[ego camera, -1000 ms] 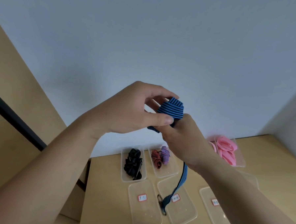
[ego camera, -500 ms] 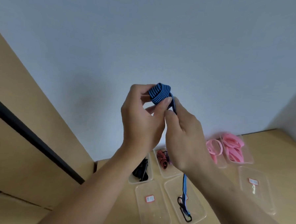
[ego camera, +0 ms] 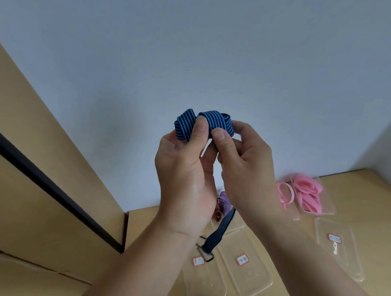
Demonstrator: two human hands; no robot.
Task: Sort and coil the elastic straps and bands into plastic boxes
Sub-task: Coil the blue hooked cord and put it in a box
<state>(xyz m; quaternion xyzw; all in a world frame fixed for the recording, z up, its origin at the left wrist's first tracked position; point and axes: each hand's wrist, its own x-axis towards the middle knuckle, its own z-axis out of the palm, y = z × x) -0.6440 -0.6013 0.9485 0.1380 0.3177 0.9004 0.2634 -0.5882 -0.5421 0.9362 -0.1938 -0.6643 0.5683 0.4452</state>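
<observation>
wood table [ego camera: 369,191] w/ clear plastic boxes [ego camera: 249,275] on it; one holds pink bands [ego camera: 307,194].

A plain pale wall [ego camera: 195,46] rises behind a light wooden table [ego camera: 369,184] in soft, even light.

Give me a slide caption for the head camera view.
Half-coiled blue strap pinched by left hand and right hand above clear boxes.

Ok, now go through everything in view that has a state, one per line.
blue striped strap: partly coiled, tail hanging loose
left hand: pinching the coil
right hand: pinching the coil
pink bands: uncoiled loops piled in a lidless box
purple strap: coiled, partly hidden behind the hands
front labelled box: lidless, empty
</observation>
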